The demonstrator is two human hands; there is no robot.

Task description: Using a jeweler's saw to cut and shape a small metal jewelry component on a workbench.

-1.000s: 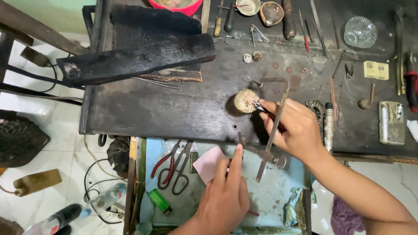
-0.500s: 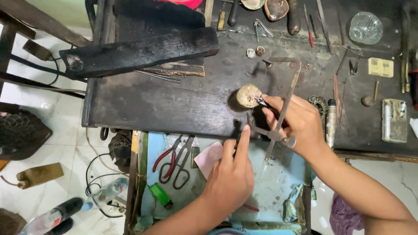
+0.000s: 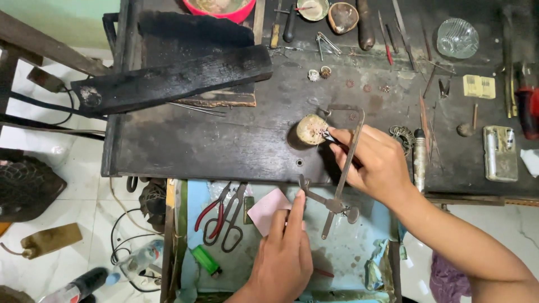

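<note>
While the right hand (image 3: 377, 163) closes its fingers around the metal frame of a small jeweller's saw (image 3: 337, 185), its fingertips press against a round wooden peg (image 3: 311, 129) that stands at the front part of the dark, scorched workbench (image 3: 185, 146). Saw frame: slanted, upper end above the peg, lower end with its screw knob over the open drawer (image 3: 359, 247). Left hand (image 3: 283, 255): loosely curled over the drawer, forefinger stretched upward, tip touching the saw's lower arm and lying on a pink slip of paper (image 3: 268, 209); it grips nothing that can be seen. Drawer contents, left of that hand: red-handled pliers (image 3: 210, 210), grey shears (image 3: 233, 221) just beside them, a green lighter (image 3: 205, 260) below. Bench, left part: a long charred wooden block (image 3: 174, 81) lying crosswise. Bench, rear edge: a red bowl (image 3: 222, 8), small dishes, files and a clear glass dish (image 3: 457, 38). Bench, right part: a yellow card (image 3: 479, 86), a metal lighter (image 3: 499, 152), a coil of wire rings (image 3: 402, 134) near the right wrist.
</note>
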